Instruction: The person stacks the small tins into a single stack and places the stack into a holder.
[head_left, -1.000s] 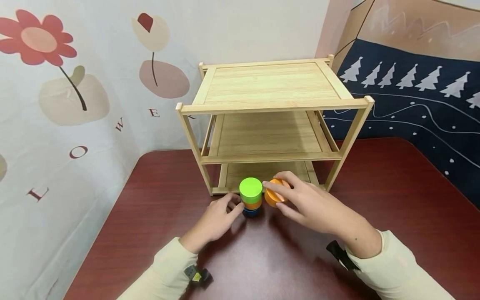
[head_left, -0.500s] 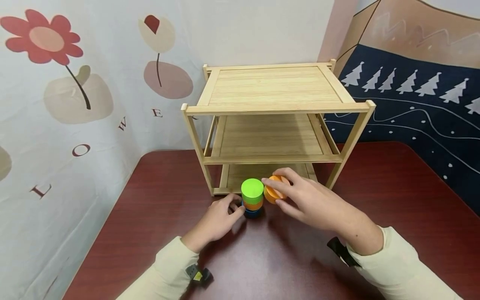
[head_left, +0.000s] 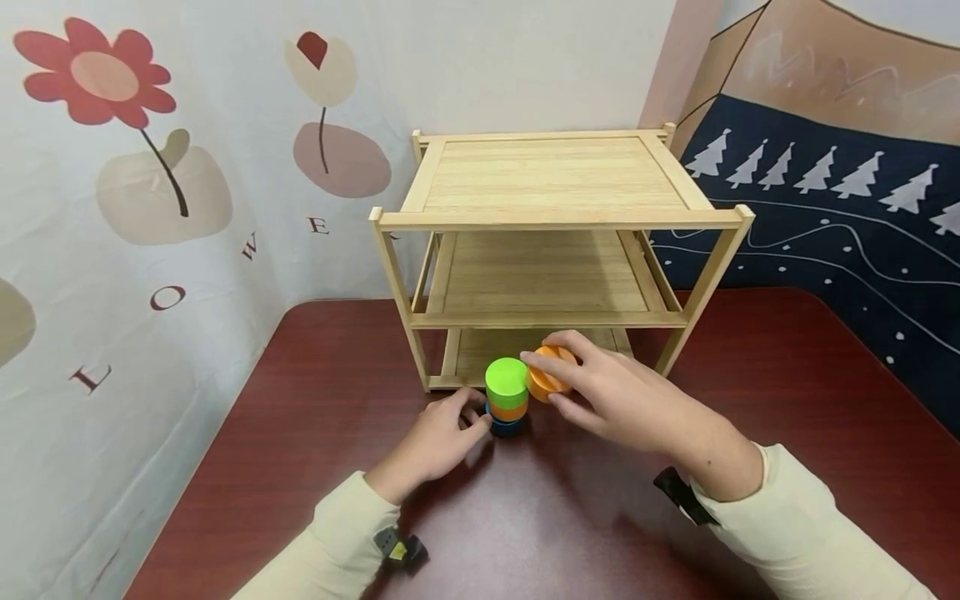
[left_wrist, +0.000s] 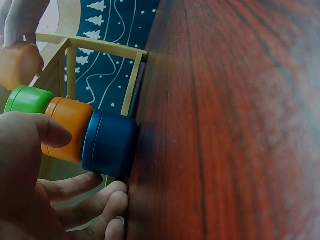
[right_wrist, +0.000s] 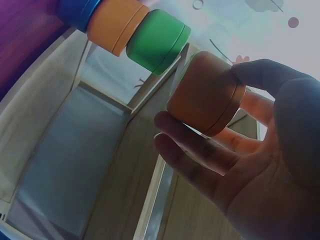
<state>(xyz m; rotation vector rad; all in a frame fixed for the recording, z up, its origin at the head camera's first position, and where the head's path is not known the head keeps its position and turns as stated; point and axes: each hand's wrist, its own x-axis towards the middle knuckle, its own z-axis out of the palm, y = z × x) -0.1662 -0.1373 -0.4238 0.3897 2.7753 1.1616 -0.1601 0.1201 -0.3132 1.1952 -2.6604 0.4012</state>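
Small round lidded jars stand in a stack on the table: a blue jar (left_wrist: 111, 145) at the bottom, an orange jar (left_wrist: 75, 117) in the middle, a green jar (head_left: 507, 382) on top. My left hand (head_left: 435, 435) curls round the left side of this stack, thumb over the orange jar and a fingertip at the blue one. With fingertips and thumb, my right hand (head_left: 626, 400) grips a second orange jar (right_wrist: 207, 92), tilted and raised off the table, just right of the green jar. In the head view, the left fingers partly hide the blue jar.
A light wooden shelf rack (head_left: 558, 220) with three levels stands right behind the stack. The table (head_left: 300, 375) is dark red wood. Printed cloths with a flower (head_left: 105, 77) and white trees (head_left: 813, 171) hang behind it.
My right hand has raised the second orange jar slightly and brought it a little nearer the green jar. The left hand keeps its place at the stack. The head view has shifted slightly.
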